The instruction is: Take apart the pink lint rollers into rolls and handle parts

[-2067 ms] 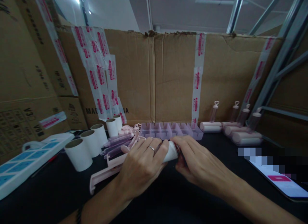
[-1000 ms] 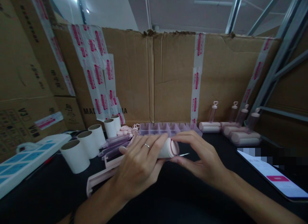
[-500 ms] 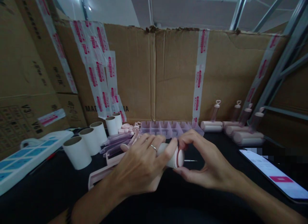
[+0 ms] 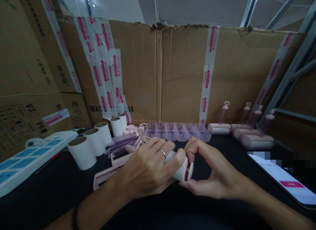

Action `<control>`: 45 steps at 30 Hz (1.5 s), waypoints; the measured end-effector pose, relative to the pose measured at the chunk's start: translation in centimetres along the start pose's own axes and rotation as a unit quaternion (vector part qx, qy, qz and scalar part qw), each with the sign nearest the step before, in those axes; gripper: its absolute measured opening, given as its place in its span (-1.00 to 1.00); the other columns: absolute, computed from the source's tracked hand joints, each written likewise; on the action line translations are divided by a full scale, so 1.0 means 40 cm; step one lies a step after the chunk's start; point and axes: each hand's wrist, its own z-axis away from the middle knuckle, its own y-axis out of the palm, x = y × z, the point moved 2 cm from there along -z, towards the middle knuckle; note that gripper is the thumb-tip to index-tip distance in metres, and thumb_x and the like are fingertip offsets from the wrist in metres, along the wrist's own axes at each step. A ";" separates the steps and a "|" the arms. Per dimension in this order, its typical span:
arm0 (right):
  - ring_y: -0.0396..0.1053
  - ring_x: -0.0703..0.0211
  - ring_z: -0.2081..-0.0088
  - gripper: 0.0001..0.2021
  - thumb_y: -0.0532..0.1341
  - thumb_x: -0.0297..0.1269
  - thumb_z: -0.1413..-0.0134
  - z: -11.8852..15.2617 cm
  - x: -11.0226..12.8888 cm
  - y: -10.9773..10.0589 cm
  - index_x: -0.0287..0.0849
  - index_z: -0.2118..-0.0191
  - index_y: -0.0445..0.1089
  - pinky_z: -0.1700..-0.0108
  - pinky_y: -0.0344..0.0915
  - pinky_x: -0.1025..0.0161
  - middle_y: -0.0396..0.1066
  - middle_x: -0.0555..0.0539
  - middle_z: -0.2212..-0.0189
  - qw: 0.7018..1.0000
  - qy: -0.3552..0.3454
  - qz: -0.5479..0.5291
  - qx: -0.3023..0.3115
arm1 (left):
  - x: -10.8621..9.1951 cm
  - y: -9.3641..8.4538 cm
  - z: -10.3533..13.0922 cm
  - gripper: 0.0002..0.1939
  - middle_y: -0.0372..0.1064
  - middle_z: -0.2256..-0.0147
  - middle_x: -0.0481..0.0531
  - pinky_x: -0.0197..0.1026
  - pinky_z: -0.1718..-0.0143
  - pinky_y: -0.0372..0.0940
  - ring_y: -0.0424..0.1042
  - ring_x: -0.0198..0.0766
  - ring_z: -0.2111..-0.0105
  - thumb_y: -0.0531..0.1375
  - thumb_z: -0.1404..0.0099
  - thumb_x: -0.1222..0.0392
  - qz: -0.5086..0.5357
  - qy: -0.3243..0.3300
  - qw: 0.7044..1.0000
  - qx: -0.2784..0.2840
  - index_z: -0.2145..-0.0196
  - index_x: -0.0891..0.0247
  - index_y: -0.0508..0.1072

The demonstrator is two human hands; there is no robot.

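Observation:
My left hand (image 4: 150, 167), with a ring on one finger, is wrapped round a white lint roller roll (image 4: 179, 173) in the middle of the view. At the roll's right end, my right hand (image 4: 214, 172) pinches a round pink end cap (image 4: 190, 171) between thumb and fingers. The cap sits tilted, with a dark reddish gap between it and the roll's rim. My left fingers hide much of the roll. Pink roller frames (image 4: 105, 177) lie beside my left forearm, and clear purple handle parts (image 4: 120, 144) lie behind them.
Several white rolls (image 4: 82, 154) stand at the left, near a white tray with blue squares (image 4: 14, 164). A clear purple compartment box (image 4: 172, 132) stands against the cardboard wall (image 4: 182, 78). Assembled lint rollers (image 4: 256, 142) stand at the right, behind a lit phone (image 4: 281, 179).
The cap has tilted away from the roll's end, opening a gap. A thin metal pin seen past the cap no longer shows. Both hands stay close together; the view has shifted slightly.

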 end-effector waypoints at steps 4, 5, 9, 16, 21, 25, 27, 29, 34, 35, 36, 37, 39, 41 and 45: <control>0.23 0.24 0.34 -0.63 0.41 -0.39 0.01 0.002 -0.002 0.009 -0.09 0.28 0.15 0.32 0.19 0.29 0.27 0.06 0.32 1.000 -0.004 -0.013 0.003 | -0.001 0.003 0.001 -0.72 0.49 0.26 0.20 0.00 0.22 0.42 0.51 -0.05 0.25 -0.08 -0.51 0.13 0.014 -0.010 1.000 0.005 0.02 0.35 0.30; 0.23 0.23 0.34 -0.63 0.42 -0.38 -0.01 0.003 -0.003 0.010 -0.08 0.28 0.16 0.31 0.19 0.28 0.27 0.06 0.32 1.000 -0.005 -0.017 0.001 | -0.001 0.005 0.002 -0.71 0.49 0.26 0.20 0.00 0.22 0.42 0.51 -0.05 0.25 -0.08 -0.52 0.12 0.014 -0.011 1.000 0.004 0.02 0.35 0.30; 0.24 0.22 0.33 -0.63 0.44 -0.35 -0.03 0.005 -0.010 0.011 -0.07 0.25 0.17 0.31 0.19 0.27 0.28 0.05 0.31 1.000 0.001 -0.031 -0.006 | 0.002 0.008 0.004 -0.69 0.49 0.25 0.22 0.00 0.24 0.43 0.52 -0.02 0.26 -0.07 -0.52 0.08 0.006 -0.013 1.000 -0.003 0.03 0.36 0.29; 0.25 0.17 0.29 -0.62 0.47 -0.24 -0.05 0.010 -0.026 0.000 -0.05 0.17 0.23 0.29 0.23 0.25 0.27 0.02 0.28 0.999 -0.016 -0.029 -0.033 | 0.007 0.005 0.003 -0.62 0.47 0.23 0.23 0.02 0.25 0.44 0.52 0.00 0.26 -0.03 -0.50 -0.01 0.029 -0.039 0.999 0.001 -0.01 0.39 0.28; 0.32 0.15 0.23 -0.63 0.47 -0.21 -0.07 0.011 -0.043 -0.006 -0.04 0.11 0.29 0.21 0.32 0.24 0.31 0.00 0.23 0.997 -0.021 -0.012 -0.073 | 0.005 0.002 0.007 -0.57 0.46 0.08 0.30 0.08 0.08 0.43 0.50 0.05 0.12 0.08 -0.42 0.12 0.070 -0.084 0.994 0.007 -0.13 0.45 0.23; 0.37 0.09 0.01 -0.56 0.42 -0.23 -0.14 0.008 -0.047 -0.001 0.01 -0.08 0.29 -0.04 0.36 0.20 0.36 -0.05 0.03 0.996 -0.017 -0.003 -0.085 | 0.012 0.004 0.011 -0.55 0.46 0.07 0.29 0.06 0.11 0.47 0.51 0.04 0.12 0.06 -0.45 0.17 0.064 -0.090 0.994 0.001 -0.20 0.45 0.18; 0.35 0.09 -0.11 -0.48 0.37 -0.24 -0.21 0.008 -0.046 0.007 0.04 -0.22 0.21 -0.17 0.31 0.20 0.35 -0.07 -0.10 0.998 -0.008 -0.003 -0.062 | 0.017 0.006 0.014 -0.53 0.48 0.09 0.27 0.04 0.18 0.49 0.53 0.03 0.16 0.06 -0.46 0.18 0.057 -0.075 0.996 -0.004 -0.24 0.42 0.14; 0.37 0.15 -0.10 -0.45 0.32 -0.26 -0.27 0.011 -0.044 0.016 0.04 -0.29 0.15 -0.18 0.29 0.26 0.37 -0.05 -0.12 0.999 -0.005 0.008 -0.046 | 0.022 0.007 0.016 -0.52 0.49 0.11 0.24 0.03 0.23 0.51 0.55 0.02 0.20 0.06 -0.46 0.20 0.045 -0.061 0.997 -0.006 -0.26 0.38 0.12; 0.45 0.24 0.06 -0.56 0.28 -0.30 -0.31 0.020 -0.041 0.036 0.04 -0.24 0.22 -0.01 0.37 0.39 0.45 0.00 0.02 0.997 -0.003 0.017 -0.077 | 0.029 0.005 0.014 -0.60 0.51 0.17 0.25 -0.04 0.34 0.52 0.57 0.00 0.27 0.05 -0.47 0.16 0.032 -0.044 0.998 -0.021 -0.18 0.39 0.19; 0.46 0.24 0.08 -0.57 0.27 -0.31 -0.31 0.021 -0.041 0.039 0.04 -0.22 0.23 0.01 0.37 0.40 0.45 0.01 0.04 0.997 0.000 0.011 -0.082 | 0.029 0.004 0.013 -0.62 0.51 0.19 0.24 -0.05 0.36 0.52 0.57 -0.01 0.28 0.05 -0.47 0.16 0.032 -0.042 0.998 -0.029 -0.17 0.39 0.21; 0.46 0.25 0.10 -0.58 0.27 -0.32 -0.30 0.022 -0.041 0.042 0.05 -0.21 0.24 0.03 0.38 0.40 0.45 0.01 0.06 0.996 0.004 0.006 -0.088 | 0.028 0.002 0.012 -0.63 0.52 0.20 0.23 -0.07 0.36 0.52 0.58 -0.02 0.29 0.05 -0.47 0.16 0.031 -0.040 0.998 -0.037 -0.15 0.39 0.21; 0.47 0.26 0.12 -0.58 0.28 -0.34 -0.30 0.024 -0.041 0.045 0.05 -0.21 0.25 0.04 0.38 0.41 0.45 0.01 0.08 0.996 0.007 0.000 -0.094 | 0.026 0.001 0.012 -0.63 0.52 0.21 0.22 -0.07 0.36 0.52 0.58 -0.03 0.30 0.06 -0.47 0.16 0.030 -0.039 0.998 -0.043 -0.15 0.39 0.22; 0.48 0.28 0.14 -0.58 0.28 -0.37 -0.29 0.027 -0.042 0.050 0.07 -0.19 0.25 0.05 0.39 0.43 0.45 0.02 0.10 0.994 0.012 -0.017 -0.108 | 0.024 0.000 0.013 -0.63 0.52 0.20 0.22 -0.08 0.34 0.52 0.58 -0.04 0.28 0.08 -0.47 0.17 0.033 -0.044 0.997 -0.049 -0.15 0.38 0.23; 0.48 0.29 0.14 -0.58 0.28 -0.40 -0.28 0.031 -0.042 0.054 0.08 -0.17 0.25 0.06 0.40 0.45 0.44 0.02 0.09 0.992 0.014 -0.039 -0.121 | 0.022 0.001 0.017 -0.61 0.51 0.17 0.23 -0.06 0.30 0.53 0.58 -0.03 0.25 0.11 -0.45 0.18 0.039 -0.057 0.997 -0.046 -0.16 0.37 0.22; 0.49 0.31 0.17 -0.60 0.28 -0.44 -0.26 0.033 -0.042 0.060 0.07 -0.12 0.25 0.10 0.42 0.47 0.45 0.02 0.10 0.989 0.012 -0.056 -0.136 | 0.018 0.007 0.026 -0.56 0.49 0.12 0.23 -0.05 0.24 0.51 0.57 -0.03 0.20 0.14 -0.43 0.19 0.051 -0.080 0.995 -0.035 -0.20 0.34 0.20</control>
